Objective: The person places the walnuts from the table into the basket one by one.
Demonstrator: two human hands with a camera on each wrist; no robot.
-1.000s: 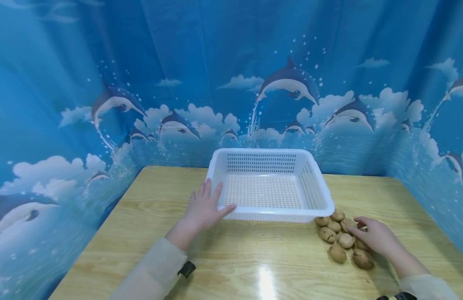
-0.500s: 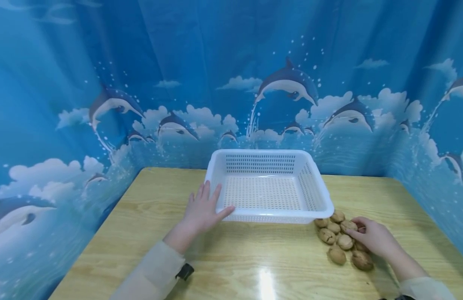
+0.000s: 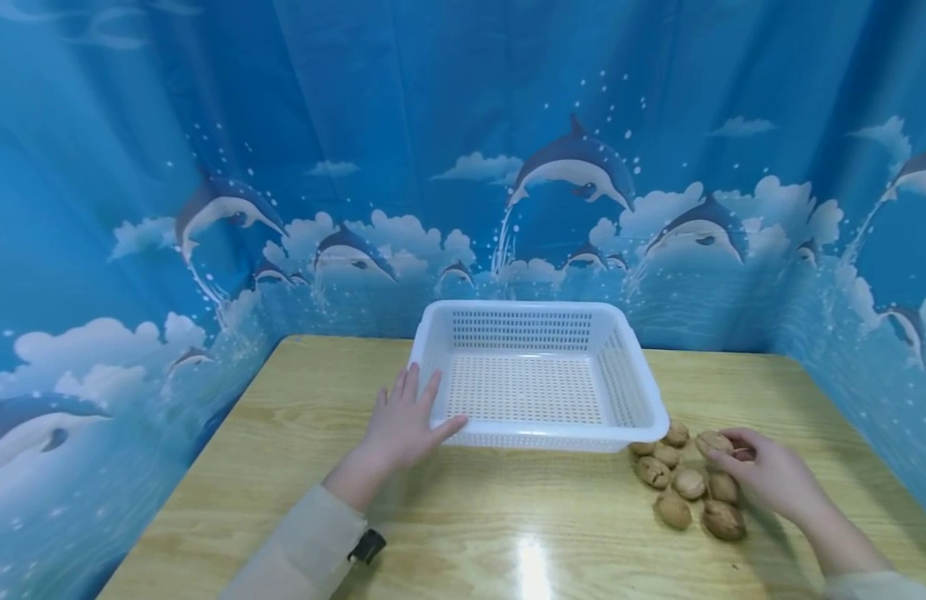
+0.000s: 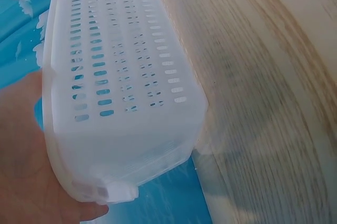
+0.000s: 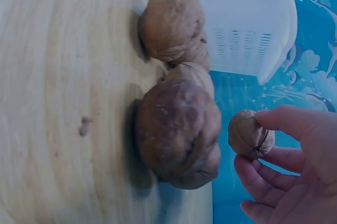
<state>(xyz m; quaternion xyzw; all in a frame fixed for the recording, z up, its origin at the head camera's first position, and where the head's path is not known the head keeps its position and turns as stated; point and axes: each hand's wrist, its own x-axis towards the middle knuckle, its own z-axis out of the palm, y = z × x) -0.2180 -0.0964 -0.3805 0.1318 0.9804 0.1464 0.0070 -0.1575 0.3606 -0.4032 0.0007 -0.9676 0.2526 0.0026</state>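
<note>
A walnut (image 5: 250, 134) is pinched between the thumb and fingers of my right hand (image 3: 779, 475), held up off the table in the right wrist view. Several more walnuts (image 3: 673, 510) lie in a loose group just left of that hand, by the front right corner of the white plastic basket (image 3: 538, 432). Nothing is in the basket. My left hand (image 3: 404, 421) rests on the basket's front left corner with its fingers spread over the rim; the left wrist view shows the hand (image 4: 23, 155) against the basket's outer edge.
The wooden table (image 3: 297, 400) carries the basket near its back edge. A blue curtain (image 3: 402, 125) printed with dolphins hangs behind and along both sides. A small brown crumb (image 5: 84, 126) lies on the wood near the walnuts.
My right hand has taken hold of one walnut and lifted it up and slightly right, away from the group. The left hand stays at the basket's corner.
</note>
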